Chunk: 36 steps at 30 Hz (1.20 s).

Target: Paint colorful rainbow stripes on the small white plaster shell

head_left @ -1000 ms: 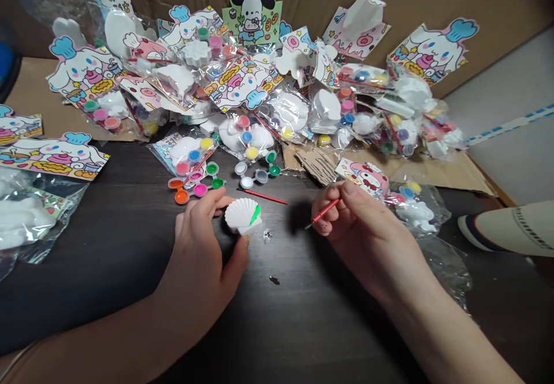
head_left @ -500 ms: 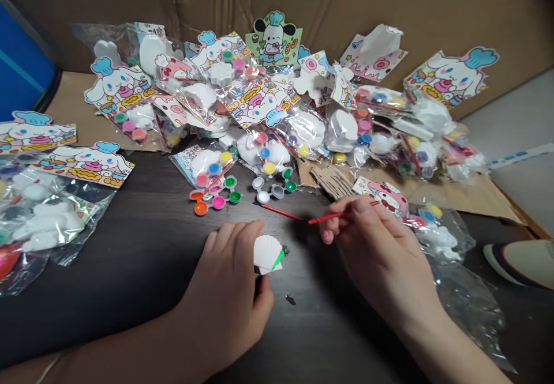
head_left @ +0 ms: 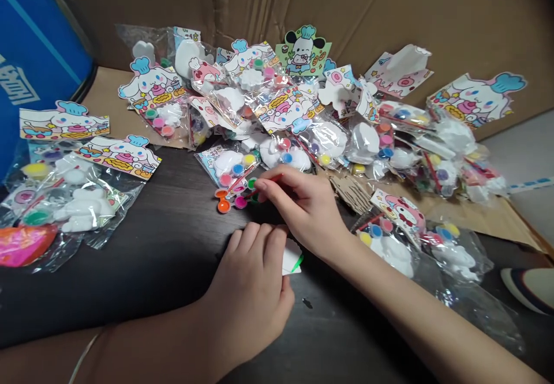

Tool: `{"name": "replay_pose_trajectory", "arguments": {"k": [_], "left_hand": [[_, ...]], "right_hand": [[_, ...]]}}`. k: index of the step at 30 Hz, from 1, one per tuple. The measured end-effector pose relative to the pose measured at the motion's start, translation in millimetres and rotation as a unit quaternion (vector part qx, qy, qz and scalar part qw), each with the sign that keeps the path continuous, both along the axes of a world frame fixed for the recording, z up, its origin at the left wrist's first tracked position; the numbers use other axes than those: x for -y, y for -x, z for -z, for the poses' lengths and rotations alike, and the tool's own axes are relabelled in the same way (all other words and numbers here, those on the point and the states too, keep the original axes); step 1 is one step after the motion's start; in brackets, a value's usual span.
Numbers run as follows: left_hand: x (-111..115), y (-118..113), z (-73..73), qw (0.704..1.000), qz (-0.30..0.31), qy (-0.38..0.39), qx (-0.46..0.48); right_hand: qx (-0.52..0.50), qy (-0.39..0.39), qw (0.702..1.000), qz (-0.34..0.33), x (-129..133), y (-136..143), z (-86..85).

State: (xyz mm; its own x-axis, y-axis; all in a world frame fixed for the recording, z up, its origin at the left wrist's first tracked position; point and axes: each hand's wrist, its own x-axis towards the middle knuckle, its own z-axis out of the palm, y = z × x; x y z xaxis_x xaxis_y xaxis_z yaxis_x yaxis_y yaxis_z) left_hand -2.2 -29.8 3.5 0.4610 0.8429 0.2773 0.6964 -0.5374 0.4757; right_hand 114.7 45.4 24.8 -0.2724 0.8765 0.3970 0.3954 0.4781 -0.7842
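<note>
My left hand is closed round a white plaster seashell just above the dark table. A bright green streak of paint runs along the shell's lower right edge, and its left part is hidden by my fingers. Between the thumb and fingers of my right hand is a thin red paintbrush. Its tip reaches down by the small paint pots; the exact contact is hard to make out. The orange pot and magenta pot stay visible, while my right hand partly covers the green ones.
Bagged plaster craft kits with cartoon cards are heaped along the back on cardboard. More bagged kits lie at left and at right. A shoe shows at the right edge. A dark wet spot marks the table.
My right hand has moved left and away from me, carrying the paintbrush to the paint pots. My left hand keeps hold of the seashell. The whole view has shifted slightly.
</note>
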Motion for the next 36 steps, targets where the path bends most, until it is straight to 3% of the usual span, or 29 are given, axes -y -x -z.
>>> {"name": "replay_pose_trajectory", "arguments": {"k": [10,27,32,36], "left_hand": [[1.1,0.8,0.6,1.0,0.005,0.008,0.003],[2.7,1.5,0.0,1.0,-0.005,0.011,0.004],[1.6,1.6,-0.4,1.0,0.002,0.022,0.009],[0.9,3.5,0.9,0.999,0.004,0.03,0.03]], "right_hand": [[0.058,0.057,0.997,-0.007,-3.0,5.0,-6.4],[0.109,0.041,0.993,-0.003,-4.0,8.1,-6.6],[0.06,0.046,0.997,0.011,-5.9,10.1,-7.5],[-0.047,0.086,0.994,0.042,2.7,4.2,-17.6]]}}
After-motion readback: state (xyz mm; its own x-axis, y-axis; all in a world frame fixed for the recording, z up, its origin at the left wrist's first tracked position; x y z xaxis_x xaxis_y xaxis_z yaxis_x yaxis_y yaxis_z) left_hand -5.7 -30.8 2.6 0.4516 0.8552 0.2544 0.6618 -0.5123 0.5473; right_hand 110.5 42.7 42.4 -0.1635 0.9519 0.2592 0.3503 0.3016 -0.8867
